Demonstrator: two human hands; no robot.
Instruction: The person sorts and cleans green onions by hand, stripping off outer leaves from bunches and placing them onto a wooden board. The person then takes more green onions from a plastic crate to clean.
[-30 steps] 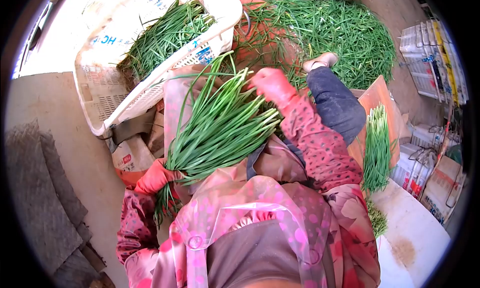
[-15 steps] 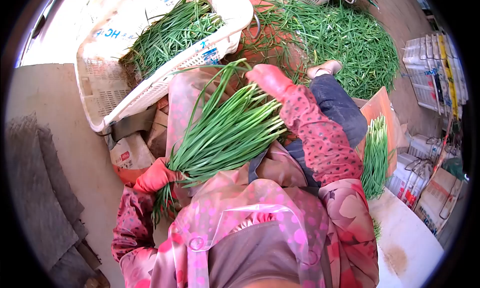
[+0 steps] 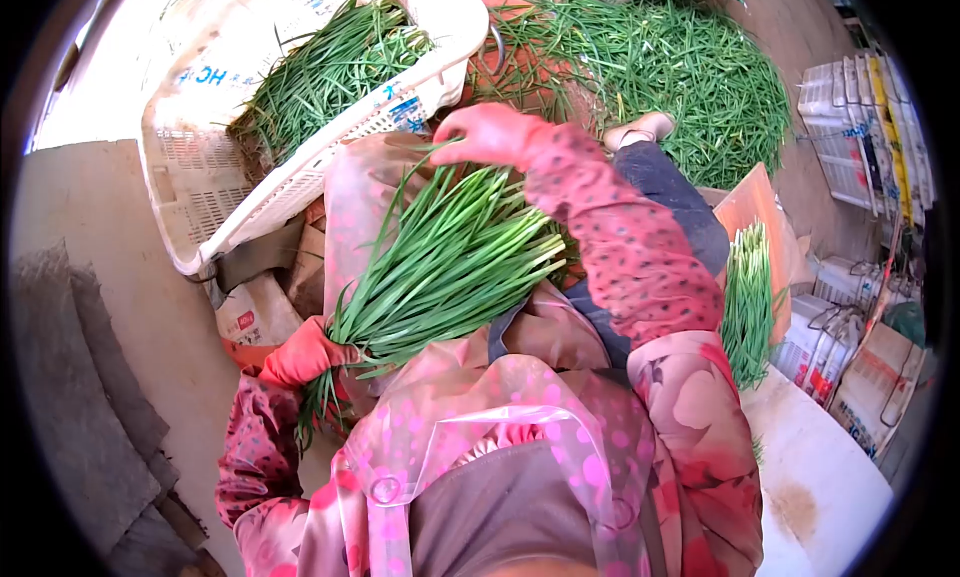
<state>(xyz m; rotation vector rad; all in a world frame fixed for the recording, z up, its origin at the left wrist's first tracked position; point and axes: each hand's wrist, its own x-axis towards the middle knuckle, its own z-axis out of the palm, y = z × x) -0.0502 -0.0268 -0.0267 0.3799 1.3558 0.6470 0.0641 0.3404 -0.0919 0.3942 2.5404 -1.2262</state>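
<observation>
A thick bunch of garlic chives (image 3: pixel 440 267) lies across my lap, pale cut ends to the right and leaf tips to the lower left. My left hand (image 3: pixel 305 354), in a red-pink glove, is closed round the leafy end, with tips hanging below it. Above the bunch's upper edge is my right hand (image 3: pixel 490 137), also gloved. Its fingers are curled, with a thin chive leaf between thumb and fingers; their exact grip is partly hidden. The white plastic basket (image 3: pixel 340 137) beyond my hands holds more loose chives.
A large heap of chives (image 3: pixel 680 87) covers the floor ahead, near a shoe (image 3: pixel 640 130). To the right, an upright chive bundle (image 3: pixel 750 307) leans by an orange sheet, above a white board (image 3: pixel 810 457). Stacked white crates (image 3: pixel 840 127) stand farther right. Grey sheets (image 3: pixel 80 397) lie left.
My right hand has moved left over the top of the bunch, and the raised stalks there have come down. My left hand keeps its hold on the leafy end.
</observation>
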